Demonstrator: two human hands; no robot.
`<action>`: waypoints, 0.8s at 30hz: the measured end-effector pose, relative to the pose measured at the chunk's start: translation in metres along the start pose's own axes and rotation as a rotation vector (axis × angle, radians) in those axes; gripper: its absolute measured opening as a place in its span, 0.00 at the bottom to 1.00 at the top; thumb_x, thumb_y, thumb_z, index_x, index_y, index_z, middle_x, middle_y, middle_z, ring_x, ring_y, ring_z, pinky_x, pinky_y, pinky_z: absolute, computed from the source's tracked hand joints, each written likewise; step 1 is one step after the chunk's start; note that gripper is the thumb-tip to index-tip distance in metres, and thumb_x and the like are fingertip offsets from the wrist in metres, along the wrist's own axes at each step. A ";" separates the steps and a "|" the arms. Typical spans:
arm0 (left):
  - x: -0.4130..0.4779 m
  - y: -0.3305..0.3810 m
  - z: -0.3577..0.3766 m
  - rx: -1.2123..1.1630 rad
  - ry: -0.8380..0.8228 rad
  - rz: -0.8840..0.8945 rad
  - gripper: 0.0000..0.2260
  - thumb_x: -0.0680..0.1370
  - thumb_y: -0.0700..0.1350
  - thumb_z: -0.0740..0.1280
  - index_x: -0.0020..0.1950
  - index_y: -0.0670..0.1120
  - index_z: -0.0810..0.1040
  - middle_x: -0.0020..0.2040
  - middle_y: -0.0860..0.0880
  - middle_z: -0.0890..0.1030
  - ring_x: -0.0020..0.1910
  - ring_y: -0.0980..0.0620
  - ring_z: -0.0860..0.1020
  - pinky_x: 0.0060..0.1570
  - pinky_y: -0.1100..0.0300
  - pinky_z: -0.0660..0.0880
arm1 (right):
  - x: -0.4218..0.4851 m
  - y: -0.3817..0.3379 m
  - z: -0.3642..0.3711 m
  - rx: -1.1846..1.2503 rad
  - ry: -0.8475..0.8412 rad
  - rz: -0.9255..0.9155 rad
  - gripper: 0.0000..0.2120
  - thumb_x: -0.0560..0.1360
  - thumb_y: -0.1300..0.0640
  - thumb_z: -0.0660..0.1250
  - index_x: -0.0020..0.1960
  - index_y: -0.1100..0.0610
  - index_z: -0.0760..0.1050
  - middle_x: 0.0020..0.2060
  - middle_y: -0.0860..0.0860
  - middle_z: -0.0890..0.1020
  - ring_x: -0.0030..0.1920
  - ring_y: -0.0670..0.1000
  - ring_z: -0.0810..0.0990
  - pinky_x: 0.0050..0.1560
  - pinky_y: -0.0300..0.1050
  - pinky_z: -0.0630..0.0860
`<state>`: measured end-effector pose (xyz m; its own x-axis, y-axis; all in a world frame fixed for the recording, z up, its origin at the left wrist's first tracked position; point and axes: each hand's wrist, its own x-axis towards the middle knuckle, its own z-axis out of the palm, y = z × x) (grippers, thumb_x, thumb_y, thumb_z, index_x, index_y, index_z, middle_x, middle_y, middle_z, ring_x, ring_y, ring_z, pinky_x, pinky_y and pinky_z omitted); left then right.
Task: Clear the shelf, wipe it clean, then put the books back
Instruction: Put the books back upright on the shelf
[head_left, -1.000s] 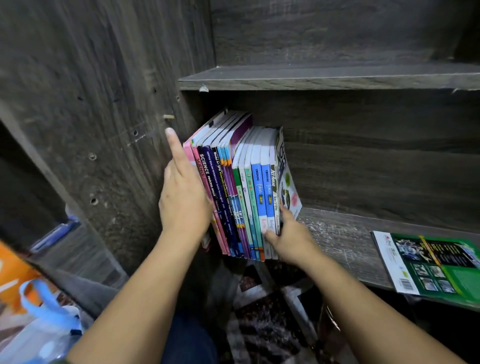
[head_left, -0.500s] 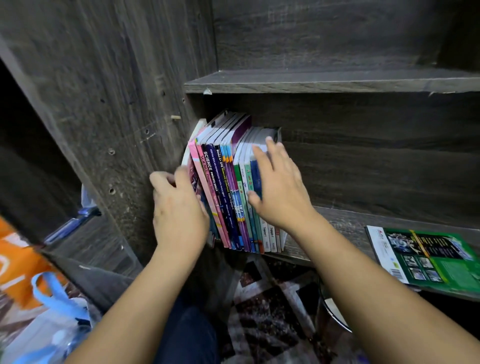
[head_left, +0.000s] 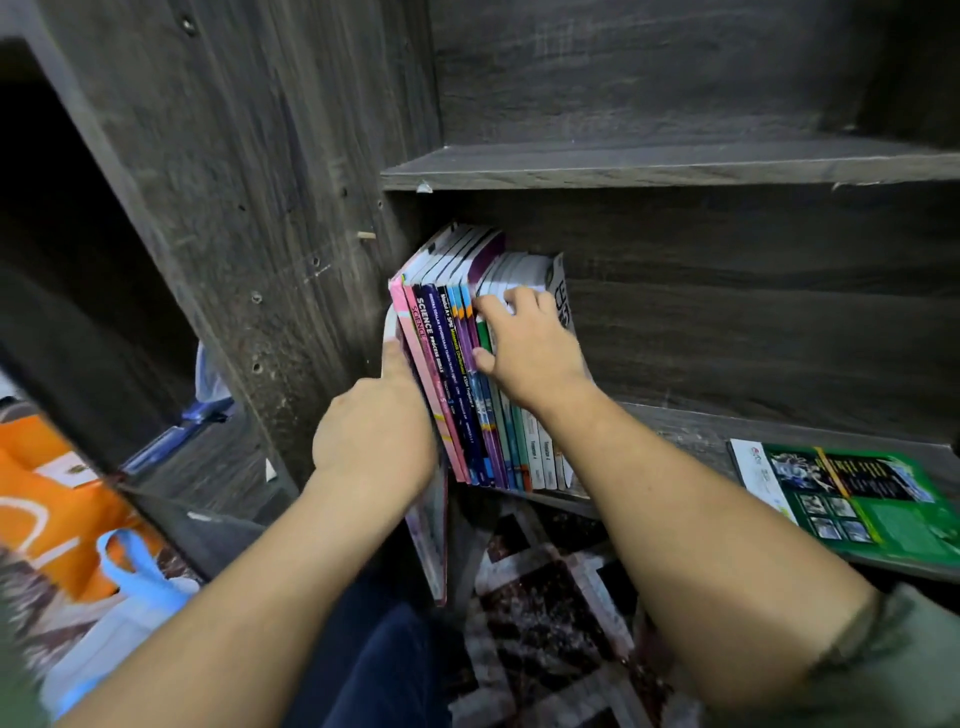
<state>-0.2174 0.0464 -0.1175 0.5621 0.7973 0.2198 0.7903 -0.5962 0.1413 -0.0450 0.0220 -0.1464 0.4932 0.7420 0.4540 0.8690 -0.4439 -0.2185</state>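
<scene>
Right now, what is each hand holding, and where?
Left hand grips the leftmost book by its spine edge; right hand hooks the short books over their tops.

Dark wood shelf, upright row of books at left, green book flat at right

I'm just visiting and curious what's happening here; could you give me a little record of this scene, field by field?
Place: dark wooden shelf
Row of books: upright at the shelf's left end
Left hand: grips a thin book at the row's left edge, its lower part hanging below the shelf
Right hand: fingers hooked over the tops of the shorter books, thumb on their spines
Green book: lying flat on the shelf, far right
Floor: patterned carpet
</scene>
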 end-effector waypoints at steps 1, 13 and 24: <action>-0.006 0.001 -0.002 0.014 -0.002 0.013 0.32 0.79 0.44 0.59 0.79 0.49 0.47 0.52 0.39 0.78 0.41 0.41 0.72 0.39 0.53 0.67 | 0.000 -0.001 -0.001 0.006 -0.006 0.005 0.29 0.77 0.48 0.66 0.74 0.48 0.60 0.67 0.55 0.66 0.69 0.56 0.60 0.57 0.52 0.73; -0.058 0.003 -0.031 0.178 -0.090 0.272 0.35 0.76 0.45 0.61 0.79 0.54 0.47 0.56 0.43 0.79 0.54 0.40 0.79 0.47 0.52 0.74 | -0.012 0.021 -0.009 -0.010 0.006 0.065 0.24 0.74 0.51 0.66 0.69 0.46 0.66 0.68 0.56 0.64 0.69 0.59 0.58 0.53 0.52 0.75; -0.016 0.033 -0.077 0.156 0.101 0.321 0.24 0.73 0.43 0.61 0.69 0.52 0.67 0.56 0.42 0.79 0.53 0.39 0.77 0.47 0.53 0.74 | -0.024 0.072 -0.014 0.047 0.053 0.116 0.19 0.70 0.51 0.68 0.60 0.47 0.71 0.69 0.52 0.66 0.67 0.57 0.58 0.51 0.51 0.72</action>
<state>-0.2184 0.0067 -0.0422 0.7668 0.5537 0.3246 0.6095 -0.7867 -0.0979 0.0047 -0.0345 -0.1609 0.5888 0.6592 0.4677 0.8078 -0.5000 -0.3122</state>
